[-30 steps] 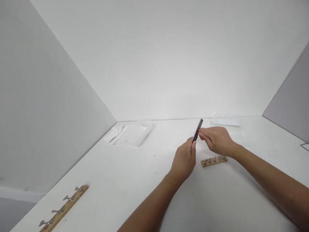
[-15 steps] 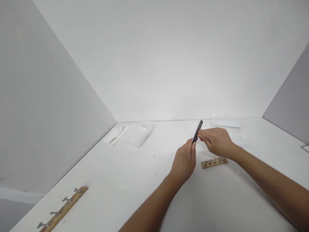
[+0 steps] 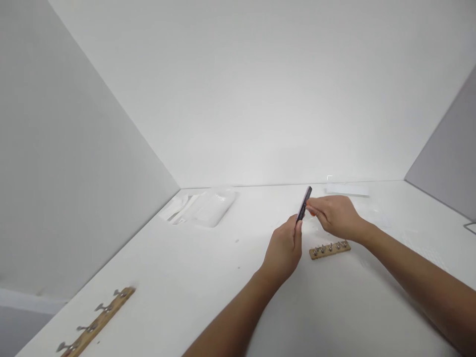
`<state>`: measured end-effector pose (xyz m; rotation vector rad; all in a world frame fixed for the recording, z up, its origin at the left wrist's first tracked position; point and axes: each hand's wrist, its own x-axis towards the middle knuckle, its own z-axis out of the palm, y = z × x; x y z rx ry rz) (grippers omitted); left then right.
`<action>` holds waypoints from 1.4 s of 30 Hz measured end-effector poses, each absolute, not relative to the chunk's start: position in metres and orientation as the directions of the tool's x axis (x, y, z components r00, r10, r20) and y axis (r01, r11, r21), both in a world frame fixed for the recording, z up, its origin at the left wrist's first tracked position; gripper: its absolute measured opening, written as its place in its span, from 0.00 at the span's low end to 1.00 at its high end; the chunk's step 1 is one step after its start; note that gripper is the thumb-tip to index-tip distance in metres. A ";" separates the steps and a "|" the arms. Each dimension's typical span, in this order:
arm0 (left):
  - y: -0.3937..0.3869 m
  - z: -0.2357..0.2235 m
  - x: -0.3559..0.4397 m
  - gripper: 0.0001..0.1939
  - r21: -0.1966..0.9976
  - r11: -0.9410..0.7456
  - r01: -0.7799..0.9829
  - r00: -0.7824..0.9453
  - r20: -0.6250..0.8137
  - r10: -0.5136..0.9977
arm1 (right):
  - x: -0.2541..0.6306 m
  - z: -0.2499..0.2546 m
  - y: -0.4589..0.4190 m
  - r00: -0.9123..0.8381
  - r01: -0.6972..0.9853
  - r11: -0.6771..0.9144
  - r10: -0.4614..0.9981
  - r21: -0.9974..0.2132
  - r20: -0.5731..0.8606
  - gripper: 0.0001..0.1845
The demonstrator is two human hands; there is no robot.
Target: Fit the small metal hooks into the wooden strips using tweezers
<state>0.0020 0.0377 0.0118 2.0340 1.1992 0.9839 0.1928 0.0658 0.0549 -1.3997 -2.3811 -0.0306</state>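
Note:
My left hand (image 3: 281,248) is closed around the lower end of a thin, dark-edged flat slab (image 3: 304,202), held up on its edge. The slab resembles a phone, but its faces hardly show. At the slab's right side, my right hand (image 3: 336,214) has its fingers pinched together. A bit of orange (image 3: 311,208) shows at those fingertips; what it belongs to is too small to make out. Below the right hand, a short wooden strip (image 3: 330,250) with a row of metal hook-like pieces lies on the white table (image 3: 178,287).
A longer wooden strip (image 3: 100,325) with similar metal pieces lies at the table's lower left. Clear plastic packaging (image 3: 211,208) sits at the back left. A pale flat box (image 3: 347,190) rests by the back wall. Walls (image 3: 85,148) rise at the back and sides.
My right fingertips have shifted slightly up and right along the slab's edge. My left hand keeps hold of the slab in nearly the same place.

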 end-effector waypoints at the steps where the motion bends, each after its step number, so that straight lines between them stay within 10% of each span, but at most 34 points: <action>1: 0.038 0.012 0.002 0.18 0.768 -0.433 0.472 0.331 0.301 0.894 | 0.194 0.055 0.066 -0.471 0.830 0.531 0.831 -0.171 0.296 0.18; 8: 0.042 0.011 0.000 0.18 0.743 -0.444 0.501 0.277 0.348 0.896 | 0.200 0.059 0.068 -0.427 0.786 0.532 0.835 -0.316 0.347 0.20; 20: 0.062 -0.020 -0.009 0.22 0.374 -0.311 0.874 0.198 0.310 0.930 | 0.209 0.059 0.063 -0.335 0.623 0.364 0.924 -0.693 0.185 0.27; 30: 0.037 0.009 0.004 0.11 0.862 -0.468 0.192 0.083 0.461 0.883 | 0.193 0.051 0.047 -0.356 0.632 0.401 0.910 -0.663 0.211 0.28; 42: 0.031 0.016 0.011 0.15 0.971 -0.215 -0.105 0.277 0.236 0.932 | 0.199 0.034 0.019 -0.309 0.703 0.433 0.901 -0.564 0.305 0.29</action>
